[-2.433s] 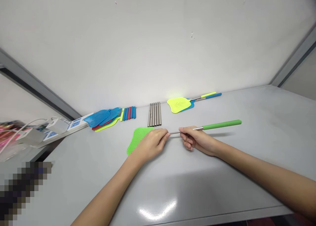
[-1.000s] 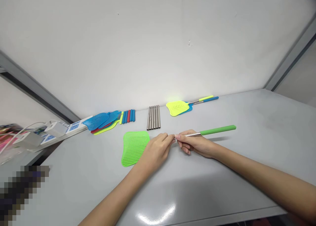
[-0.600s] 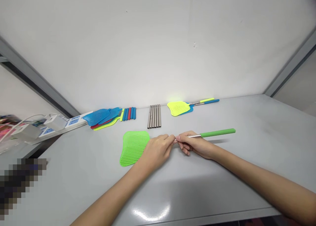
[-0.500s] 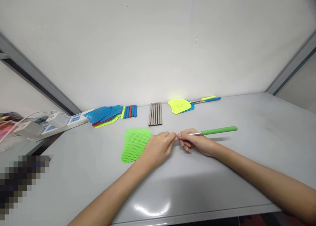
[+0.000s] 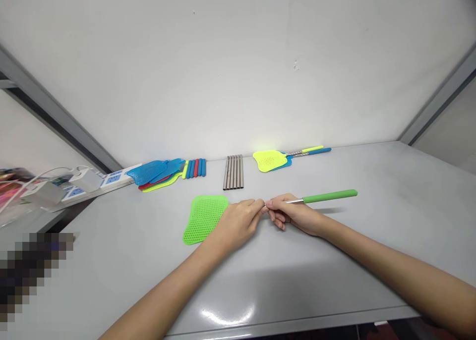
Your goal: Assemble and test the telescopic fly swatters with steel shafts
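Just above the table, my left hand (image 5: 241, 219) is closed on the neck end of a green perforated fly swatter head (image 5: 204, 218), which spreads out to the left of it. My right hand (image 5: 292, 213) pinches a thin metal rod (image 5: 295, 201) whose green grip (image 5: 330, 196) sticks out to the right. The fingertips of both hands meet in the middle, around the spot where head and rod come together. Fingers cover that spot, so I cannot tell how far one sits in the other.
Behind, several metal tubes (image 5: 233, 172) lie in a row. Left of them are coloured grips (image 5: 196, 168) and a pile of swatter heads (image 5: 148, 172), near a power strip (image 5: 113, 179) with chargers. Two whole swatters, one yellow (image 5: 269, 160) and one blue (image 5: 285, 161), lie at the back right.
Both hands keep their hold in almost the same place. The green swatter head has tilted very slightly, and the camera view has shifted a little.
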Demonstrator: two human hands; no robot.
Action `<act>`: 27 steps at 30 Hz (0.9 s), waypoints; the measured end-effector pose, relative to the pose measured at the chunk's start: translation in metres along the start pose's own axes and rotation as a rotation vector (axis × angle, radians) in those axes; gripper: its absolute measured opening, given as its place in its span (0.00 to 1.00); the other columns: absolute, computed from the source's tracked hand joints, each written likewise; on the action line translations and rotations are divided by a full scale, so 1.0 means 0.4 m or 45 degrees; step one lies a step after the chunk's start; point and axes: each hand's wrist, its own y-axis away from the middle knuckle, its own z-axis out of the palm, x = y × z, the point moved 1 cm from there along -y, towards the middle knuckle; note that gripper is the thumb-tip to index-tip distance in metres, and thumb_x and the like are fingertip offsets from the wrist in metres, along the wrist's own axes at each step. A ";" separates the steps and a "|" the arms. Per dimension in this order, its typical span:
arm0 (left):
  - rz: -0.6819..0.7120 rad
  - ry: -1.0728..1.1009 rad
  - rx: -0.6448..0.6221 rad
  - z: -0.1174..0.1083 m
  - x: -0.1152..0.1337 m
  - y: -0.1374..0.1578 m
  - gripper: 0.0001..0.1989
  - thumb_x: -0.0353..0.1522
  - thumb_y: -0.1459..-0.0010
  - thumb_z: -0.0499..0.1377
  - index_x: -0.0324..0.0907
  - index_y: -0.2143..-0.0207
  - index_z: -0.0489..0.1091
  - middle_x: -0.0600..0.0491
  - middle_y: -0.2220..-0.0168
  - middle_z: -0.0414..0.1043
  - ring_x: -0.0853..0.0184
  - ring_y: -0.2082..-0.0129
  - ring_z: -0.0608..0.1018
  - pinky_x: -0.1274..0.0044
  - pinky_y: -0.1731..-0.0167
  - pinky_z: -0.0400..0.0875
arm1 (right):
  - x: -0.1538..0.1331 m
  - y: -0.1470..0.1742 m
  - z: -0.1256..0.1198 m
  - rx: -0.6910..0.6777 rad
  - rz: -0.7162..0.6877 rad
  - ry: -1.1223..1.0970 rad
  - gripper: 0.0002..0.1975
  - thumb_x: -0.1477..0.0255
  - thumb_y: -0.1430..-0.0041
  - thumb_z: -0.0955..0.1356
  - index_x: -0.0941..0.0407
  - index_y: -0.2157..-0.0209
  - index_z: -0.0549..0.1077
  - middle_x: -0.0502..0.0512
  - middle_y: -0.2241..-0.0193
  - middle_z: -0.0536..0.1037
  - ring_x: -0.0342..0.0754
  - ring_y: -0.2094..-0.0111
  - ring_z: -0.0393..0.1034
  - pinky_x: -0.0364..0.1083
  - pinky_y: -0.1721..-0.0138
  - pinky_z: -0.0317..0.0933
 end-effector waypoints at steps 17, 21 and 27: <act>0.172 -0.060 -0.002 0.003 -0.039 -0.033 0.13 0.34 0.41 0.38 0.42 0.73 0.58 0.56 0.77 0.63 0.71 0.78 0.66 0.80 0.79 0.53 | 0.005 -0.003 0.014 0.195 0.011 -0.129 0.17 0.69 0.47 0.59 0.56 0.85 0.50 0.41 0.89 0.46 0.35 0.89 0.45 0.39 0.87 0.38; 0.215 -0.057 0.011 -0.004 -0.050 -0.037 0.14 0.33 0.41 0.38 0.41 0.74 0.57 0.56 0.77 0.62 0.72 0.77 0.66 0.80 0.78 0.54 | 0.004 -0.005 0.020 0.220 0.002 -0.174 0.18 0.69 0.48 0.60 0.55 0.85 0.48 0.41 0.87 0.43 0.35 0.88 0.42 0.40 0.87 0.35; 0.212 -0.097 0.048 -0.012 -0.067 -0.036 0.14 0.34 0.41 0.39 0.41 0.76 0.57 0.56 0.79 0.60 0.72 0.79 0.64 0.80 0.79 0.52 | 0.000 -0.001 0.024 0.261 0.012 -0.234 0.18 0.69 0.49 0.61 0.55 0.85 0.47 0.41 0.87 0.42 0.35 0.88 0.40 0.40 0.86 0.33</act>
